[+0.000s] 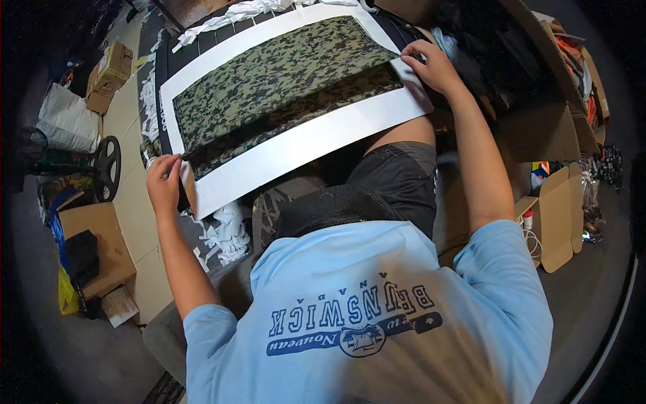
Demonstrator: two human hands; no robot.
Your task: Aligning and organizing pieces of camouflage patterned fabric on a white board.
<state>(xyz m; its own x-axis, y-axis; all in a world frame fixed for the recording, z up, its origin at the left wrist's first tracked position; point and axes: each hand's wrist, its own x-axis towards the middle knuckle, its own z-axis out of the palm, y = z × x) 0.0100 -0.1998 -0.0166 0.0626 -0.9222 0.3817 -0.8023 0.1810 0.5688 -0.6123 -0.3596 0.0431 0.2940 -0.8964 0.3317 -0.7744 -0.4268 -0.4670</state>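
Observation:
A rectangle of camouflage cloth (272,76) lies over a white board (303,129) in front of me. Its near edge is lifted along its length, and a dark shadowed strip of camouflage shows below that edge. My left hand (164,182) pinches the near left corner between thumb and fingertips. At the other end, my right hand (431,65) pinches the near right corner the same way. The board reaches from a black surface at the back to just above my lap.
White fabric strips (227,20) lie along the far side, and more white scraps (229,235) hang below the board's left end. A large open cardboard box (540,131) stands at right. A black handwheel (107,168) and cardboard boxes (108,76) are at left.

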